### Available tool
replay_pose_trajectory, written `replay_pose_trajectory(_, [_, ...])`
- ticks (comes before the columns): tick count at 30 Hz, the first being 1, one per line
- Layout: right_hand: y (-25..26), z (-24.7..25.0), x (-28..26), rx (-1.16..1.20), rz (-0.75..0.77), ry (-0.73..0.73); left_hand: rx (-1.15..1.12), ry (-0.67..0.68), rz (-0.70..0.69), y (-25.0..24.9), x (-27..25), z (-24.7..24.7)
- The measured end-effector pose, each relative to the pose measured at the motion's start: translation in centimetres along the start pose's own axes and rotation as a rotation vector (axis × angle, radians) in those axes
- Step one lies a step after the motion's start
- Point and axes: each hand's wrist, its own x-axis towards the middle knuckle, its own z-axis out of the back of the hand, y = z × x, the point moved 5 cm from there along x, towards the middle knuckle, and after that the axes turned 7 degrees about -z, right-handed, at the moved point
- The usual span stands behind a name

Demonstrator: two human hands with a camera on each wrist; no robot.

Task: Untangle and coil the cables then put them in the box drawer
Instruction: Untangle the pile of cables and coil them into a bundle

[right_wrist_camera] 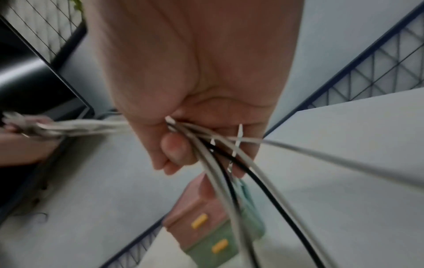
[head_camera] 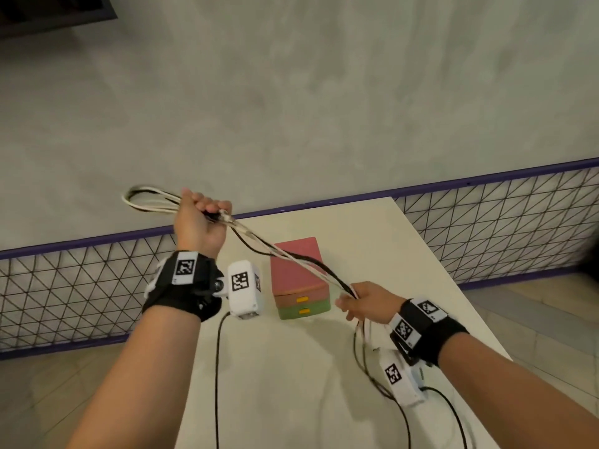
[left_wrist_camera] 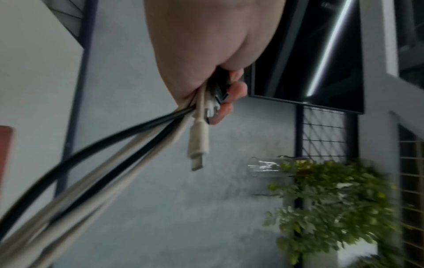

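Cables, white and black, several strands bundled: stretched in the air above the table, running from the left hand down and across to the right hand, passing over the box drawer. Left hand: raised, fingers curled into a fist around the bundle; a loop of strands projects beyond the fist on its far side. In the left wrist view, a white connector plug hangs free below the fingers, with further plug ends gripped among them, their type unclear. Right hand: lower, just beside the drawer unit's front corner, thumb and fingers closed on the strands in a pinch; other fingers partly curled. Loose ends trail below it toward the tabletop. Box drawer: pink upper tier, green lower tier, each with a yellow handle; both drawers closed; standing on the white table. Wrist-mounted camera units with printed square markers on both forearms, black straps, black leads running off the lower frame edge. Hard to make out: exact count of strands, since motion blur smears them in both wrist views; whether the strands are knotted inside either grip is hidden by the fingers. A blurred green plant and mesh railing stand in the background.
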Motion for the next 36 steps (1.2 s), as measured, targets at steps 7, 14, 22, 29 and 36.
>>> replay_pose_trajectory(7, [-7.9, -3.6, 0.2, -0.243, -0.260, -0.057, 0.171, 0.120, -0.054, -2.7, -1.8, -3.4])
replay_pose_trajectory(14, [-1.8, -0.3, -0.8, -0.201, 0.017, -0.142, 0.683, 0.226, -0.045, 1.5, -3.7, -0.5])
replay_pose_trajectory(22, [8.4, -4.9, -1.8, 0.198, 0.285, 0.112, 0.600, 0.317, 0.189, 6.8, -7.9, -1.1])
replay_pose_trajectory(29, [6.1, -5.2, -3.6, 0.357, 0.203, 0.125, 0.487, 0.194, 0.195, 6.2, -6.6, 1.1])
replay_pose_trajectory(36, [5.3, -4.8, -3.5, 0.315, 0.149, 0.170, 0.371, 0.120, 0.139, 4.8, -6.0, 0.7])
